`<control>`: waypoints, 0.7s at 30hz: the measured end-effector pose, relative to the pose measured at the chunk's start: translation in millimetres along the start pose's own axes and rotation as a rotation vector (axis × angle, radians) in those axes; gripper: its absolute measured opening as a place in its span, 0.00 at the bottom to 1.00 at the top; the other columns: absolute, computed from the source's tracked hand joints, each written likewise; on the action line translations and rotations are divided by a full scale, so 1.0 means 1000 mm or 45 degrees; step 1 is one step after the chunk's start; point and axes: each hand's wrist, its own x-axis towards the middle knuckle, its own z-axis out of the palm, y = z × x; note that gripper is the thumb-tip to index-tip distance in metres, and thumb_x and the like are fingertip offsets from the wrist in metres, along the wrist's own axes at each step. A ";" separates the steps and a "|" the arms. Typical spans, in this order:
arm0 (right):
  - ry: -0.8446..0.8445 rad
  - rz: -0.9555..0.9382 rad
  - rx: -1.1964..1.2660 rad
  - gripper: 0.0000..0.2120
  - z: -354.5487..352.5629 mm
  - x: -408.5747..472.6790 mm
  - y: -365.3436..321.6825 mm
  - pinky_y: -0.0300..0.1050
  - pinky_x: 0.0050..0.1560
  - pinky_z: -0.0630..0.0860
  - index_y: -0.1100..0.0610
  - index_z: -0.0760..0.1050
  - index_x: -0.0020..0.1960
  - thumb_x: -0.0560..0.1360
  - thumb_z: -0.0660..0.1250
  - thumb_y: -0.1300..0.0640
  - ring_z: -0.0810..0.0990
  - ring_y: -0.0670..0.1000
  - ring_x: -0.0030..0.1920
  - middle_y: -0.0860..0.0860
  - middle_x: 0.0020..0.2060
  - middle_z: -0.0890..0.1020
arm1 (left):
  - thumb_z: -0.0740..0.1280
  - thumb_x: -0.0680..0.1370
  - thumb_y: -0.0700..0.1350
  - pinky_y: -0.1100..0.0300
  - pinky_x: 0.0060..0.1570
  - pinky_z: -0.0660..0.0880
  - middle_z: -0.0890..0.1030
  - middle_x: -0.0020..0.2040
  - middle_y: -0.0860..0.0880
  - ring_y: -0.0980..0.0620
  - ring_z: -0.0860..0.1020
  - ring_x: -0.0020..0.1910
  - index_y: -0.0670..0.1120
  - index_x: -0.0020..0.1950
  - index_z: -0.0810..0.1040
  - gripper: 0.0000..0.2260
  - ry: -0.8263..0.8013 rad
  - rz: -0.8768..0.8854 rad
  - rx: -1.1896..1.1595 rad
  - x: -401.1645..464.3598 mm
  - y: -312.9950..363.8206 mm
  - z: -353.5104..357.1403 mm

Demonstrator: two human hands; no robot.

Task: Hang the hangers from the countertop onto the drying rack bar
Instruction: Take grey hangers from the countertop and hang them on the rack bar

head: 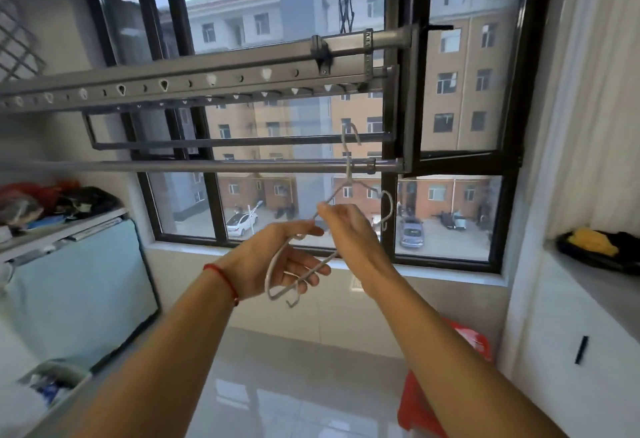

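Drying rack bar (207,166): no hanger hooked yet. Left hand (277,261) loosely grips one wire hanger (294,275); right hand (349,229) pinches another hanger (348,174), raised across it.

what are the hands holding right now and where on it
Both hold pale wire hangers. The right hand pinches the shoulder of the raised one; the left hand grips a lower hanger by its arm.

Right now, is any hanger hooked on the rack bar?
No, the hangers are in both hands, hooks off the bar.
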 end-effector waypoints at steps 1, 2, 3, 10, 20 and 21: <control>0.031 0.005 -0.015 0.23 0.000 0.001 0.002 0.50 0.56 0.76 0.50 0.73 0.68 0.81 0.62 0.36 0.78 0.52 0.62 0.51 0.64 0.79 | 0.62 0.83 0.56 0.49 0.41 0.80 0.83 0.56 0.30 0.36 0.82 0.47 0.45 0.71 0.73 0.21 -0.011 -0.001 0.035 0.007 -0.002 0.006; 0.056 0.016 -0.027 0.21 0.000 0.002 0.005 0.48 0.51 0.76 0.50 0.73 0.67 0.82 0.61 0.39 0.79 0.52 0.61 0.51 0.63 0.79 | 0.62 0.83 0.56 0.49 0.43 0.81 0.83 0.55 0.30 0.37 0.83 0.47 0.45 0.71 0.74 0.21 -0.018 -0.001 0.062 0.012 -0.004 0.012; 0.076 0.033 -0.032 0.18 0.000 0.002 0.007 0.46 0.46 0.75 0.50 0.74 0.67 0.82 0.60 0.41 0.79 0.53 0.60 0.52 0.62 0.80 | 0.62 0.83 0.56 0.47 0.46 0.82 0.83 0.56 0.30 0.38 0.83 0.47 0.45 0.70 0.74 0.21 -0.026 -0.005 0.069 0.017 -0.007 0.018; 0.036 0.093 -0.123 0.15 -0.006 0.000 0.022 0.57 0.65 0.76 0.51 0.77 0.61 0.84 0.56 0.46 0.80 0.52 0.58 0.54 0.56 0.82 | 0.62 0.83 0.56 0.37 0.53 0.82 0.81 0.47 0.32 0.37 0.82 0.43 0.41 0.63 0.79 0.20 -0.033 -0.078 -0.039 0.024 -0.025 0.044; 0.024 0.116 -0.201 0.14 -0.017 -0.005 0.043 0.52 0.64 0.75 0.52 0.73 0.66 0.86 0.57 0.48 0.78 0.48 0.57 0.50 0.58 0.79 | 0.61 0.82 0.59 0.40 0.59 0.80 0.77 0.63 0.40 0.41 0.79 0.58 0.49 0.71 0.70 0.22 0.114 -0.155 0.345 0.021 -0.024 0.056; 0.044 0.115 -0.163 0.13 -0.022 -0.006 0.045 0.51 0.64 0.75 0.52 0.73 0.66 0.86 0.57 0.48 0.78 0.47 0.57 0.49 0.59 0.78 | 0.61 0.82 0.60 0.42 0.63 0.78 0.75 0.67 0.42 0.42 0.77 0.62 0.51 0.74 0.67 0.23 0.162 -0.119 0.457 0.021 -0.021 0.059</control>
